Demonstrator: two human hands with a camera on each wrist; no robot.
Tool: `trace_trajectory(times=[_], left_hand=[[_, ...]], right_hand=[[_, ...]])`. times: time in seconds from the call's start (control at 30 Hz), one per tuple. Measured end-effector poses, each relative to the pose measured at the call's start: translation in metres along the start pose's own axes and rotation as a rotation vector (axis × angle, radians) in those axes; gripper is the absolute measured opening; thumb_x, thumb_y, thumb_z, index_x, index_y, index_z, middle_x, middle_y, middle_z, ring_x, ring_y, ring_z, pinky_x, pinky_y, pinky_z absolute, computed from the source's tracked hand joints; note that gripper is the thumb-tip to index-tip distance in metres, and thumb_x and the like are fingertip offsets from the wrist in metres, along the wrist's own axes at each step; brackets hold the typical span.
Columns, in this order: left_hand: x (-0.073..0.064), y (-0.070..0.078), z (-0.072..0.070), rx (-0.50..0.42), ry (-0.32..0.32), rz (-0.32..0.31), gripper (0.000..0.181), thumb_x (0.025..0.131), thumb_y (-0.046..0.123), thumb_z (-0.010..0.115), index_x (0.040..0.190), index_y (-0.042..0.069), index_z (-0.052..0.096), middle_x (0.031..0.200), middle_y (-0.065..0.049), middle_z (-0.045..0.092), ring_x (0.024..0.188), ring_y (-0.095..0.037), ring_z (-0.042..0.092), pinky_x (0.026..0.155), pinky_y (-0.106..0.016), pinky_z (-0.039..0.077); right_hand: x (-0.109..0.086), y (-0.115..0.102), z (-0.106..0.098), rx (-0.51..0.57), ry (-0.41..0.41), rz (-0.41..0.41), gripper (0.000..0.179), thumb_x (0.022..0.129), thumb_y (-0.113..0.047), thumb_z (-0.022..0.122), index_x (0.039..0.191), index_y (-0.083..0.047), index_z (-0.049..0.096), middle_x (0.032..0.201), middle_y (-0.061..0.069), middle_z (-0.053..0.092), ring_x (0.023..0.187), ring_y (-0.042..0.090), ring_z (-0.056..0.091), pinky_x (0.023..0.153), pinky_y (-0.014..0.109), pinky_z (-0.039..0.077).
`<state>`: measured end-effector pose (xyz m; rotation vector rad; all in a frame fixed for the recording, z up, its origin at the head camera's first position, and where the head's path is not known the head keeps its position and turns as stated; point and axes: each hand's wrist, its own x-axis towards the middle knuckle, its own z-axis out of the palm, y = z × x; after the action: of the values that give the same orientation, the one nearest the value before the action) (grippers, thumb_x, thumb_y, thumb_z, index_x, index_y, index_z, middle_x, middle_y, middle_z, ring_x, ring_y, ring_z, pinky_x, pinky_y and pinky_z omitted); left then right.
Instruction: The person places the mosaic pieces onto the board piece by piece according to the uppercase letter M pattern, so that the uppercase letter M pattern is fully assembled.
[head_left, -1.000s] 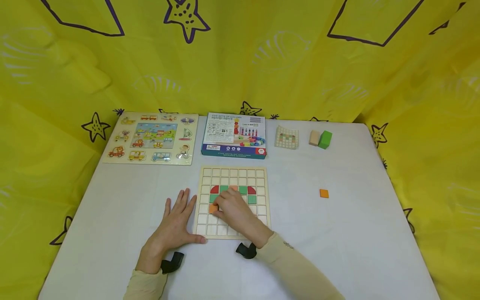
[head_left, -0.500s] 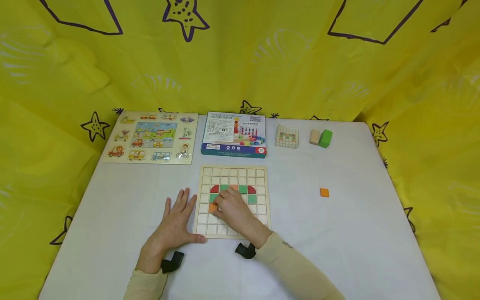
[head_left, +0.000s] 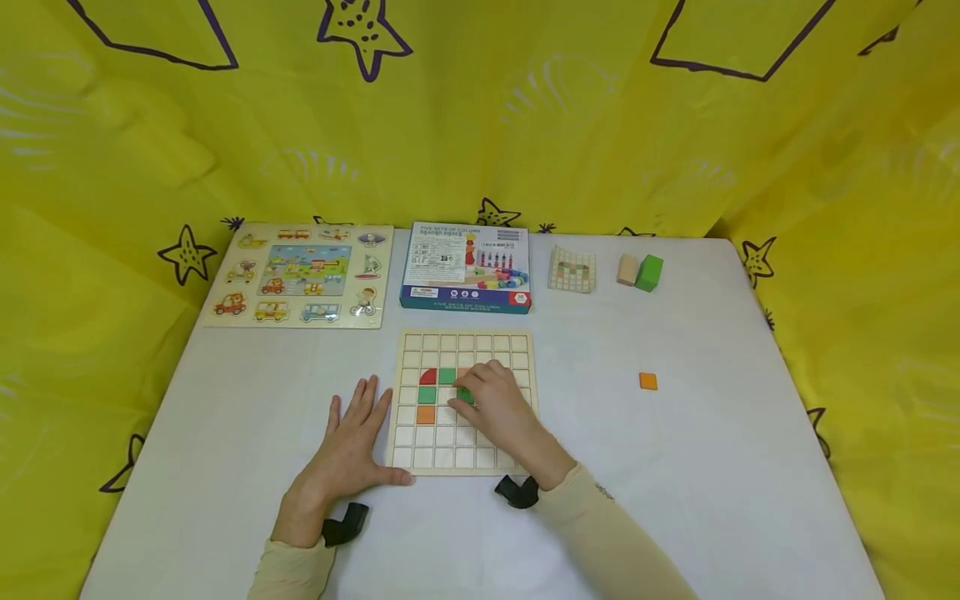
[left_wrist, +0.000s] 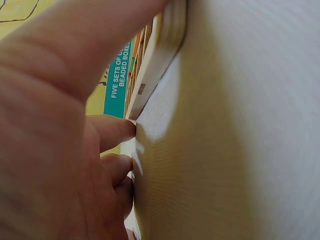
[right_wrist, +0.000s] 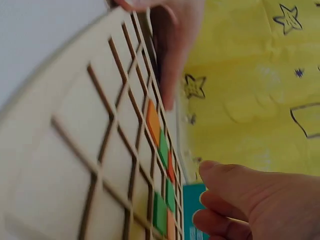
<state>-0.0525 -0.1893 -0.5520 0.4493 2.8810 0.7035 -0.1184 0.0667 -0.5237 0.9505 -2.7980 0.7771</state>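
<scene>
A wooden grid board (head_left: 424, 437) lies flat at the middle of the table. My left hand (head_left: 345, 450) rests beside it with spread fingers, its thumb along the near left corner. Over the board's right half hovers my right hand (head_left: 498, 408), thumb and forefinger apart, with nothing seen between them in the right wrist view. Just past those fingertips, a green square tile (right_wrist: 160, 212) sits in a cell. On the left side are a red quarter-round tile (head_left: 428, 377), a green tile (head_left: 427, 394) and an orange tile (head_left: 425, 414). My right hand hides the tiles farther right.
A loose orange tile (head_left: 648, 381) lies right of the board. Behind stand a bead-set box (head_left: 465, 271), a vehicle picture puzzle (head_left: 300, 275), a crumpled pattern card (head_left: 572, 269), a beige block (head_left: 627, 269) and a green block (head_left: 649, 273). Yellow curtain (head_left: 480, 117) surrounds the table.
My right hand has left the orange tile at the board's left, now lying in its cell, and moved right, uncovering a green tile. My left hand has stayed put.
</scene>
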Motion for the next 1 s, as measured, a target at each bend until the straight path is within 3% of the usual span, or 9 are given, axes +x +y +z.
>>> trace_trajectory(times=[0.17,0.4,0.67,1.0], left_hand=[[0.001,0.001,-0.001,-0.005,-0.022,-0.017,0.133,0.056,0.070,0.082,0.152,-0.003,0.026,0.160,-0.021,0.005,0.147,-0.035,-0.004,0.111,-0.059,-0.008],[0.002,0.002,-0.001,-0.008,-0.017,-0.015,0.132,0.056,0.069,0.082,0.151,-0.004,0.027,0.160,-0.023,0.006,0.146,-0.036,-0.003,0.110,-0.060,-0.006],[0.002,0.001,-0.002,-0.010,-0.020,-0.014,0.132,0.056,0.069,0.082,0.151,-0.005,0.027,0.160,-0.023,0.006,0.146,-0.037,-0.002,0.110,-0.060,-0.007],[0.002,0.001,-0.001,-0.019,-0.021,-0.022,0.132,0.056,0.068,0.083,0.151,-0.005,0.028,0.160,-0.024,0.007,0.146,-0.037,-0.002,0.110,-0.060,-0.007]], right_hand=[[-0.015,0.030,-0.023,0.040,0.061,0.110,0.026,0.086,-0.024,0.077,0.102,-0.003,0.073,0.095,0.004,0.065,0.090,0.021,0.050,0.082,0.036,0.041],[-0.039,0.075,-0.056,0.016,0.139,0.272,0.033,0.087,-0.027,0.076,0.107,0.000,0.072,0.103,0.009,0.066,0.097,0.027,0.052,0.085,0.040,0.043],[-0.070,0.118,-0.084,0.001,0.250,0.333,0.032,0.083,-0.016,0.080,0.105,0.005,0.070,0.100,0.018,0.066,0.093,0.035,0.050,0.081,0.046,0.041],[-0.107,0.149,-0.111,-0.050,0.174,0.493,0.046,0.081,-0.013,0.081,0.117,0.009,0.064,0.111,0.027,0.057,0.103,0.046,0.044,0.088,0.057,0.033]])
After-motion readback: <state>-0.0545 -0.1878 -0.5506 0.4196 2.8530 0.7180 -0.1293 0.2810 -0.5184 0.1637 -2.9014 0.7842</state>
